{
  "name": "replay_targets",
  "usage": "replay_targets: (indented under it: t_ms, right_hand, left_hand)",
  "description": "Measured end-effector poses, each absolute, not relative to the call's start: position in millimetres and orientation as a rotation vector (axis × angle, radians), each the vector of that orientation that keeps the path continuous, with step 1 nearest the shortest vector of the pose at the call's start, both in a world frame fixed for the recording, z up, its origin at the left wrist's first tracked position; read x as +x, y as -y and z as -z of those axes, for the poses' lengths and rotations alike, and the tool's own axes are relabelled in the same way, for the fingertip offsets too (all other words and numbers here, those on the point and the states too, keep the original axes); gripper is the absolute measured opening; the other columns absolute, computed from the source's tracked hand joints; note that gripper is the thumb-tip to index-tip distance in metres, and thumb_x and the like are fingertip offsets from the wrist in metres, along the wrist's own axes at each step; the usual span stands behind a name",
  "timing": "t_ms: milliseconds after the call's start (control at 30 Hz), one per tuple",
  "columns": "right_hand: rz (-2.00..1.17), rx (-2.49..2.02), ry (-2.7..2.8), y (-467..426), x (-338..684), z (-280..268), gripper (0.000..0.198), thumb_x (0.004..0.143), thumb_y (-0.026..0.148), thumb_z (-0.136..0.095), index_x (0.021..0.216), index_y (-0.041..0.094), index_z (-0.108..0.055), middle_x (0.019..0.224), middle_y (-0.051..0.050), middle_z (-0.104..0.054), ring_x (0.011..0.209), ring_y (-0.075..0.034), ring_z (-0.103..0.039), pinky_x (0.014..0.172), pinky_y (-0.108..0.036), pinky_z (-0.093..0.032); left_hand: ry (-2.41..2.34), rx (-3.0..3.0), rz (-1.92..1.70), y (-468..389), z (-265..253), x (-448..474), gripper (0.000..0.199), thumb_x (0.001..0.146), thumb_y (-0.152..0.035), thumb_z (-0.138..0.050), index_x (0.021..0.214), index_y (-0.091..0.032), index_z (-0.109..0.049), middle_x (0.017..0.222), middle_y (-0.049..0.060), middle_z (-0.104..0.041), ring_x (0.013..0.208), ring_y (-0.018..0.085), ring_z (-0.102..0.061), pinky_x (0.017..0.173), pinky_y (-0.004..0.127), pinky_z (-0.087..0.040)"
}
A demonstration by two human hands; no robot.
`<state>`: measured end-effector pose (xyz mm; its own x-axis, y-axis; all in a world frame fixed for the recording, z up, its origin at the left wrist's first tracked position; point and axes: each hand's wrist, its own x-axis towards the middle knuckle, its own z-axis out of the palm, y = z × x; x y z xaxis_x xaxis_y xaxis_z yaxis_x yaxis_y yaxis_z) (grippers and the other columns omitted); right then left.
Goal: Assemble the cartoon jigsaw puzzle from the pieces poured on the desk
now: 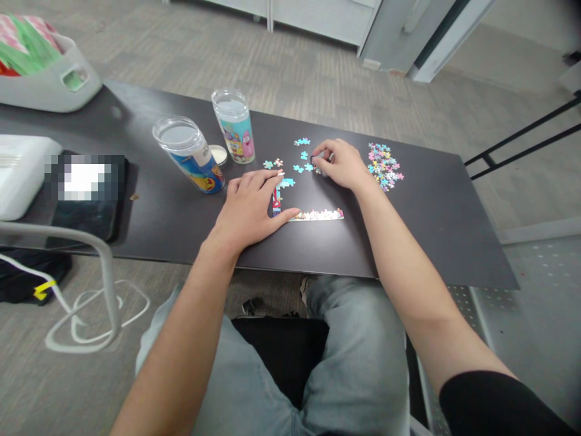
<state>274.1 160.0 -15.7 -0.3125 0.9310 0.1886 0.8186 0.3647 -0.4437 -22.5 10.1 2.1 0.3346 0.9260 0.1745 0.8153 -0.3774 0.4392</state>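
The left hand (pixel 252 203) lies palm down with its fingers spread, fingertips on the far end of the joined puzzle (pixel 320 215) and thumb at its near-left corner. The right hand (pixel 338 162) is beyond the joined puzzle, fingers curled in toward the thumb over some small pieces (pixel 309 168); whether it grips one I cannot tell.

The joined puzzle forms an L: its pale strip runs left to right, roughly along the counter's near edge, and its other arm points away from the person, partly under the left hand. A heap of loose pieces (pixel 385 166) lies to the right of the joined puzzle and beyond it.

To its left stand a blue jar (pixel 193 160) and a teal jar (pixel 236 133), with a white lid (pixel 218 155) between them. The counter (pixel 436 224) is dark. Beyond the joined puzzle, past the counter, are grey carpet (pixel 313 82) and a white cabinet (pixel 322 21).
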Motion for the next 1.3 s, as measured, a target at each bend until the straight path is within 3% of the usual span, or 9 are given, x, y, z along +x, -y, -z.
replay_targets:
  t_ms: [133, 267, 467, 567, 733, 800, 967, 1100, 1300]
  right_hand:
    - [-0.351, -1.503, 2.199, -163, 275, 23, 0.038, 0.123, 0.035, -0.072, 0.156, 0.028, -0.088, 0.129, -0.013, -0.085, 0.128, -0.04, -0.085, 0.125, -0.066, -0.067]
    - [-0.284, -1.572, 2.175, -157, 266, 25, 0.061, 0.128, 0.045, -0.069, 0.187, 0.033, -0.074, 0.171, -0.021, -0.075, 0.156, -0.045, -0.079, 0.14, -0.076, -0.06]
    - [-0.224, -1.684, 2.328, -147, 253, 19, 0.066, 0.135, 0.063, -0.05, 0.195, 0.042, -0.067, 0.209, -0.014, -0.049, 0.188, -0.054, -0.054, 0.147, -0.092, -0.048]
    - [-0.227, -1.722, 2.334, -146, 253, 17, 0.073, 0.135, 0.074, -0.04, 0.193, 0.041, -0.07, 0.212, -0.012, -0.047, 0.188, -0.055, -0.053, 0.148, -0.092, -0.045]
    - [-0.24, -1.686, 2.389, -145, 252, 15, 0.081, 0.133, 0.081, -0.034, 0.204, 0.047, -0.052, 0.216, -0.002, -0.043, 0.176, -0.053, -0.06, 0.148, -0.089, -0.045]
    - [-0.26, -1.652, 2.416, -144, 251, 14, 0.079, 0.133, 0.081, -0.032, 0.2, 0.049, -0.059, 0.213, 0.002, -0.049, 0.168, -0.052, -0.063, 0.147, -0.087, -0.046]
    - [-0.296, -1.535, 2.392, -146, 253, 19, 0.079, 0.131, 0.083, -0.038, 0.187, 0.043, -0.076, 0.202, -0.003, -0.065, 0.162, -0.053, -0.063, 0.143, -0.087, -0.049]
    - [-0.24, -1.517, 2.353, -150, 254, 29, 0.087, 0.127, 0.093, -0.038, 0.196, 0.046, -0.065, 0.205, -0.007, -0.059, 0.165, -0.055, -0.062, 0.143, -0.091, -0.046]
    - [-0.269, -1.484, 2.369, -148, 252, 28, 0.083, 0.128, 0.094, -0.036, 0.183, 0.048, -0.079, 0.205, -0.005, -0.06, 0.16, -0.053, -0.062, 0.142, -0.091, -0.043]
  left_hand:
    - [-1.542, 2.348, -0.563, -8, -3, -22, 0.087, 0.11, -0.071, -0.086, 0.183, -0.025, -0.068, 0.195, 0.017, -0.067, 0.18, 0.051, -0.056, 0.148, 0.074, -0.043]
    - [-1.536, 2.365, -0.535, -7, -3, -22, 0.095, 0.109, -0.077, -0.085, 0.186, -0.026, -0.066, 0.199, 0.016, -0.063, 0.183, 0.053, -0.053, 0.15, 0.075, -0.042]
    - [-1.53, 2.368, -0.548, -6, -2, -21, 0.101, 0.107, -0.08, -0.086, 0.189, -0.026, -0.064, 0.201, 0.017, -0.061, 0.184, 0.054, -0.053, 0.151, 0.077, -0.044]
    - [-1.534, 2.362, -0.551, -7, -2, -21, 0.101, 0.106, -0.079, -0.087, 0.19, -0.027, -0.064, 0.201, 0.016, -0.061, 0.184, 0.054, -0.053, 0.151, 0.077, -0.044]
    - [-1.557, 2.361, -0.525, -7, -2, -20, 0.103, 0.106, -0.082, -0.086, 0.19, -0.027, -0.064, 0.201, 0.016, -0.06, 0.184, 0.054, -0.053, 0.149, 0.077, -0.046]
    - [-1.559, 2.367, -0.515, -7, -2, -20, 0.103, 0.107, -0.084, -0.083, 0.189, -0.025, -0.063, 0.202, 0.017, -0.06, 0.184, 0.053, -0.053, 0.15, 0.076, -0.045]
    - [-1.55, 2.376, -0.519, -7, -1, -20, 0.106, 0.108, -0.085, -0.082, 0.189, -0.021, -0.062, 0.202, 0.019, -0.059, 0.184, 0.053, -0.051, 0.149, 0.076, -0.044]
    - [-1.536, 2.37, -0.549, -8, -2, -21, 0.106, 0.107, -0.085, -0.083, 0.19, -0.023, -0.062, 0.201, 0.019, -0.06, 0.182, 0.054, -0.052, 0.148, 0.077, -0.043]
    - [-1.563, 2.365, -0.529, -8, -2, -21, 0.105, 0.107, -0.086, -0.083, 0.191, -0.028, -0.061, 0.2, 0.018, -0.06, 0.182, 0.054, -0.052, 0.148, 0.075, -0.043]
